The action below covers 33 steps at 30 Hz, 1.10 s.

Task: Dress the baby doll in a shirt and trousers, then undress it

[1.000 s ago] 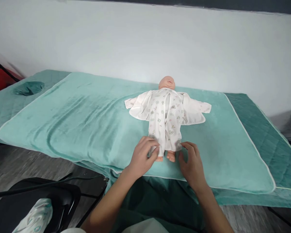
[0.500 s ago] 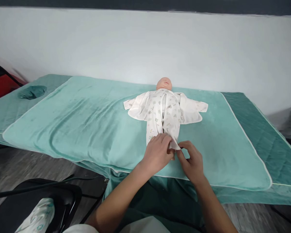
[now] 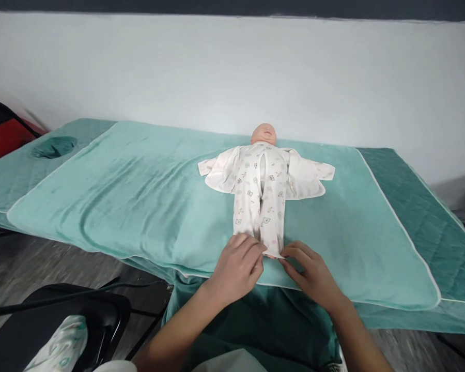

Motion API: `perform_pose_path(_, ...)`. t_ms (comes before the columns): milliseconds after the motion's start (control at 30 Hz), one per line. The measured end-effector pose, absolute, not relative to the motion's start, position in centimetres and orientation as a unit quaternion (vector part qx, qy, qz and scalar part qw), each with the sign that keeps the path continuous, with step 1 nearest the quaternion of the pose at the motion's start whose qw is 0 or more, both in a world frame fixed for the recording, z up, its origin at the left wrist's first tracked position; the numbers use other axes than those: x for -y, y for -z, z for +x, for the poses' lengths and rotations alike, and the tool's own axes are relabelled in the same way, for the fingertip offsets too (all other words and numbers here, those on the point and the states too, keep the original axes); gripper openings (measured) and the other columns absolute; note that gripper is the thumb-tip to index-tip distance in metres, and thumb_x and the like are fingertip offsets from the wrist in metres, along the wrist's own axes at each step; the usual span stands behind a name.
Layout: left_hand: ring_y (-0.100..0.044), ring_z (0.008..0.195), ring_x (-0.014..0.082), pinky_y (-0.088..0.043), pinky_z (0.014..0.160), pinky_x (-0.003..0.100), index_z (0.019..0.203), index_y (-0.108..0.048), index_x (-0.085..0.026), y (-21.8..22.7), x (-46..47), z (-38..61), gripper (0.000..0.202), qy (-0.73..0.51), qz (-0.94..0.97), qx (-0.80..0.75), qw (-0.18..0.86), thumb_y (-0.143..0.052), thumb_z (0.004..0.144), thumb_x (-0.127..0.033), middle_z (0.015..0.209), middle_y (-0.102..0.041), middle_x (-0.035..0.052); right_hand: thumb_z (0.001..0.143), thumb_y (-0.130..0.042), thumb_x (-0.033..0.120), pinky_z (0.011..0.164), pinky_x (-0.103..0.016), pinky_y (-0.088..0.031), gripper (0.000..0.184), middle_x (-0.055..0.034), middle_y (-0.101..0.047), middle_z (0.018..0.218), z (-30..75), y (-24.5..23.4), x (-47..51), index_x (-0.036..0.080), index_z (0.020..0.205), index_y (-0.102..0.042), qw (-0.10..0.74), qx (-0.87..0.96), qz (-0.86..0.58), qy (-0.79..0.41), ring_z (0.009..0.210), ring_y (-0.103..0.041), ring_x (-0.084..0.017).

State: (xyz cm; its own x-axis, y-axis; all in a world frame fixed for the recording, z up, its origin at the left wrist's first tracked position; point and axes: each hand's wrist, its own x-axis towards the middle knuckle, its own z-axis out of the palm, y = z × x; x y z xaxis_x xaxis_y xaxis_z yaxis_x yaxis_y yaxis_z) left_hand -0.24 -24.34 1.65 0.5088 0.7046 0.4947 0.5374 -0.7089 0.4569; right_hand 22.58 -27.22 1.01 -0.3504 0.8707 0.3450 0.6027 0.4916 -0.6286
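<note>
A baby doll (image 3: 264, 133) lies on its back on a light teal towel (image 3: 147, 196), head toward the wall. It wears a white printed sleepsuit (image 3: 261, 191) with the sleeves spread sideways. My left hand (image 3: 238, 268) and my right hand (image 3: 313, 274) both pinch the bottom hem of the sleepsuit's legs, near the towel's front edge. The doll's feet are hidden under the cloth and my fingers.
The towel covers a darker green quilted table (image 3: 422, 206) against a white wall. A face hole (image 3: 54, 147) shows at the table's far left. A black chair (image 3: 62, 315) with printed cloth (image 3: 62, 349) stands at the lower left. Something red (image 3: 2, 139) sits at the left edge.
Both hands closed in on the leg ends and pulled the sleepsuit down toward me. The doll's bare feet, visible a second ago, are now covered.
</note>
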Motion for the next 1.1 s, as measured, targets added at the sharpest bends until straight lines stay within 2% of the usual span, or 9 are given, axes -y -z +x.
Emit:
perform_pose_path(167, -0.060, 0.091, 0.0197, -0.052, 0.081, 0.037, 0.103, -0.059, -0.021, 0.5, 19.7, -3.1, 0.016, -0.446, 0.772, -0.443, 0.099, -0.049, 0.095, -0.013, 0.095, -0.067, 0.0052, 0.101, -0.053, 0.023, 0.073, -0.030, -0.051, 0.009, -0.0033, -0.064, 0.090, 24.7, -0.5, 24.0, 0.023, 0.095, -0.060, 0.366, 0.752, -0.508, -0.208, 0.081, -0.062, -0.017)
perform_pose_path(233, -0.060, 0.101, 0.0227, -0.053, 0.091, 0.042, 0.110, -0.061, -0.020, 1.5, 16.7, -4.2, 0.022, -0.409, 0.777, -0.476, 0.049, -0.047, 0.095, -0.014, 0.104, -0.068, 0.0078, 0.100, -0.051, 0.023, 0.079, -0.035, -0.053, 0.010, -0.0061, -0.065, 0.095, 25.2, 0.4, 21.6, 0.022, 0.099, -0.061, 0.383, 0.737, -0.539, -0.141, 0.087, -0.062, -0.020)
perform_pose_path(333, -0.052, 0.128, 0.0302, -0.047, 0.109, 0.049, 0.125, -0.061, -0.014, 2.6, 12.8, -5.0, 0.034, -0.316, 0.810, -0.494, 0.007, -0.049, 0.093, -0.013, 0.127, -0.065, 0.0136, 0.098, -0.049, 0.019, 0.098, -0.048, -0.051, 0.024, -0.0134, -0.064, 0.119, 25.3, 2.1, 17.7, 0.019, 0.118, -0.062, 0.363, 0.748, -0.554, -0.034, 0.113, -0.058, -0.029)
perform_pose_path(467, -0.042, 0.144, 0.0323, -0.034, 0.124, 0.051, 0.130, -0.063, -0.014, 3.2, 9.5, -4.6, 0.039, -0.225, 0.859, -0.459, 0.001, -0.051, 0.093, -0.017, 0.134, -0.063, 0.0144, 0.096, -0.045, 0.013, 0.108, -0.050, -0.046, 0.036, -0.0156, -0.061, 0.129, 24.6, 3.1, 13.7, 0.016, 0.128, -0.062, 0.294, 0.803, -0.518, 0.004, 0.126, -0.051, -0.031)
perform_pose_path(567, -0.046, 0.142, 0.0309, -0.031, 0.125, 0.053, 0.137, -0.060, -0.019, 3.3, 7.8, -3.9, 0.045, -0.202, 0.888, -0.412, 0.020, -0.054, 0.092, -0.020, 0.140, -0.061, 0.0141, 0.095, -0.049, 0.013, 0.107, -0.048, -0.047, 0.034, -0.0162, -0.063, 0.121, 24.4, 3.2, 12.1, 0.015, 0.124, -0.066, 0.250, 0.837, -0.486, -0.002, 0.123, -0.052, -0.032)
perform_pose_path(667, -0.049, 0.140, 0.0295, -0.036, 0.123, 0.049, 0.144, -0.054, -0.021, 3.1, 6.4, -3.2, 0.051, -0.223, 0.901, -0.365, 0.074, -0.055, 0.093, -0.029, 0.148, -0.056, 0.0131, 0.093, -0.052, 0.015, 0.102, -0.048, -0.049, 0.033, -0.0169, -0.063, 0.119, 24.6, 3.2, 11.2, 0.015, 0.123, -0.068, 0.227, 0.845, -0.484, -0.012, 0.118, -0.054, -0.032)
perform_pose_path(800, -0.051, 0.138, 0.0306, -0.049, 0.111, 0.043, 0.151, -0.041, -0.018, 2.2, 4.9, -2.2, 0.063, -0.272, 0.862, -0.398, 0.157, -0.054, 0.094, -0.041, 0.154, -0.050, 0.0130, 0.092, -0.054, 0.018, 0.103, -0.049, -0.047, 0.043, -0.0164, -0.058, 0.131, 24.8, 3.2, 10.4, 0.017, 0.134, -0.061, 0.213, 0.840, -0.499, -0.005, 0.126, -0.050, -0.033)
perform_pose_path(900, -0.051, 0.139, 0.0321, -0.050, 0.111, 0.043, 0.152, -0.037, -0.018, 1.8, 4.4, -1.8, 0.068, -0.279, 0.839, -0.425, 0.195, -0.055, 0.092, -0.044, 0.152, -0.052, 0.0123, 0.094, -0.054, 0.020, 0.101, -0.048, -0.047, 0.045, -0.0176, -0.057, 0.135, 24.5, 3.1, 10.2, 0.015, 0.139, -0.057, 0.197, 0.832, -0.518, 0.017, 0.127, -0.049, -0.034)
perform_pose_path(1100, -0.048, 0.141, 0.0336, -0.047, 0.114, 0.046, 0.152, -0.036, -0.018, 1.9, 4.5, -2.1, 0.071, -0.278, 0.831, -0.428, 0.222, -0.058, 0.090, -0.044, 0.150, -0.053, 0.0134, 0.094, -0.051, 0.016, 0.090, -0.042, -0.048, 0.023, -0.0155, -0.065, 0.101, 23.7, 2.7, 10.2, 0.013, 0.105, -0.071, 0.152, 0.837, -0.524, 0.049, 0.101, -0.057, -0.030)
